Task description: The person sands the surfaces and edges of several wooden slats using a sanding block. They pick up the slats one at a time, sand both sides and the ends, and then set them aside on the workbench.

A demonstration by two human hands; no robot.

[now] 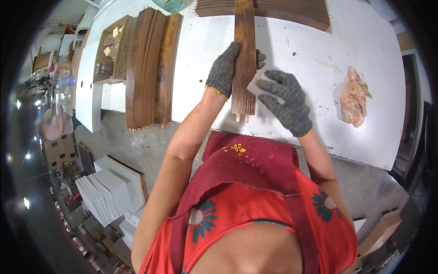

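A dark brown stained wooden board point(244, 59) points away from me over the white table, two pale dowels sticking out of its near end. My left hand point(222, 68), in a dark grey knitted glove with a yellow cuff, is wrapped round the board from its left side, fingertips showing past the right edge. On the right, my gloved right hand point(287, 100) holds a thin pale grey sheet point(261, 86), which looks like sandpaper, against or very near the board's right edge. Whether the sheet touches the wood I cannot tell.
Several stained boards point(148, 68) lie side by side at the left, next to a wooden box point(114, 50) with small blocks. More boards point(292, 13) lie at the back. A crumpled, stained cloth point(354, 98) rests on the white table point(315, 59) at right. White panels point(107, 194) stand on the floor.
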